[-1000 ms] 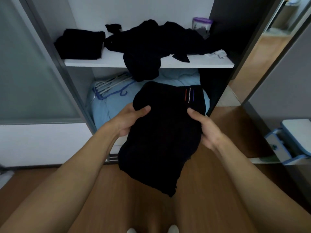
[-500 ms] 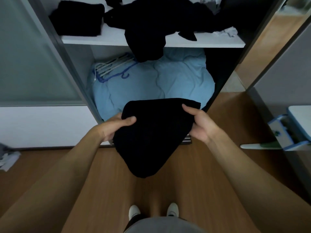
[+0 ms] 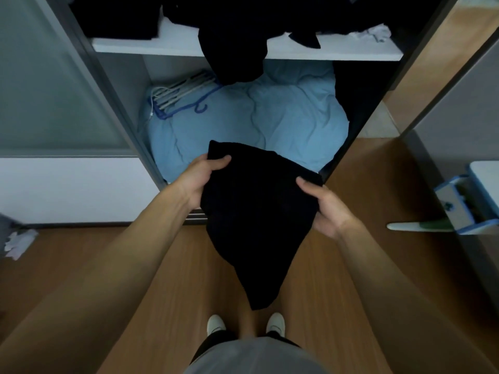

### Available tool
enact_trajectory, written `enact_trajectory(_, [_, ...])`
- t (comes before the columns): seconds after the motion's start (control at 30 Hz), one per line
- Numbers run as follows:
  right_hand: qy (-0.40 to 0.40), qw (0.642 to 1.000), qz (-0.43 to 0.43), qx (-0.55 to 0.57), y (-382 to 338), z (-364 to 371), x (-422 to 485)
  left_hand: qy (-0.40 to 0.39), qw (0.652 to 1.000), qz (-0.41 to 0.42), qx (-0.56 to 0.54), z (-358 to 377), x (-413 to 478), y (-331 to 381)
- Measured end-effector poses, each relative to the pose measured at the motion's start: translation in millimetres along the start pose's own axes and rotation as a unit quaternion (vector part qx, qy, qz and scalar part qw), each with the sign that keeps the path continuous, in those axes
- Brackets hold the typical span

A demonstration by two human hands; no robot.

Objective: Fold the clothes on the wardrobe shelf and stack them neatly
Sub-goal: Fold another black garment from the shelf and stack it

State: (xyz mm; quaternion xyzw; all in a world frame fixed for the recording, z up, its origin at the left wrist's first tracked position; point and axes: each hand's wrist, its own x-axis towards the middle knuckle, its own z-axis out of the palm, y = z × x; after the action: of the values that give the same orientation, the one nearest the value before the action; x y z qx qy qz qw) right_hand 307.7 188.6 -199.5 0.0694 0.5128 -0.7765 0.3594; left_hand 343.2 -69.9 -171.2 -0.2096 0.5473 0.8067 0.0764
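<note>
Black cloth is pinched at its upper corner by our left hand [image 3: 201, 179], thumb on top; the half-folded garment [image 3: 251, 217] hangs in the air before the wardrobe, tail drooping toward the floor, while our right hand [image 3: 322, 209] grips its right edge, fingers curled under. We judge ourselves mid-fold on this piece. Next it wants one more fold to square the tail, then a lift onto the stack [image 3: 116, 17], left of the loose pile [image 3: 232, 36] spilling over the shelf [image 3: 337, 51].
</note>
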Motion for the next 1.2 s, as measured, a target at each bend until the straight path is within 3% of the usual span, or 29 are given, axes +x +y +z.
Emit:
enact_trajectory(0.13, [-0.016,0.997,-0.036,0.061,-20.8,3.9,3.3,-0.013,0.997,-0.066,-0.022,-8.7,1.1,4.6])
enact_trajectory(0.3, [-0.035,0.995,0.003,-0.099,-7.7,14.1,0.1,-0.010,0.997,-0.077,-0.028,-19.8,6.8,6.4])
enact_trajectory(0.5, [-0.022,1.000,0.005,0.000,-8.3,25.6,4.5,-0.088,0.992,-0.060,-0.069,-59.2,1.8,-6.5])
enact_trajectory(0.6, [-0.005,0.999,0.025,0.020,-10.1,25.6,10.4,-0.063,0.995,-0.077,-0.031,-66.5,-0.6,-27.4])
enact_trajectory(0.73, [0.019,0.997,0.069,0.034,-9.5,20.1,16.3,-0.084,0.994,-0.075,-0.002,-55.3,-6.0,-42.3])
enact_trajectory(0.9, [0.017,0.993,0.101,0.054,-20.6,8.2,18.9,0.039,0.993,-0.021,0.112,-24.2,5.5,-44.3])
enact_trajectory(1.07, [-0.054,0.993,0.000,0.103,-22.7,-11.0,14.1,0.073,0.994,-0.063,-0.051,-7.6,7.7,-31.5])
enact_trajectory(1.2, [-0.042,0.998,-0.040,0.033,4.4,-9.7,11.9,0.042,0.986,-0.118,-0.106,-1.3,8.2,-23.3])
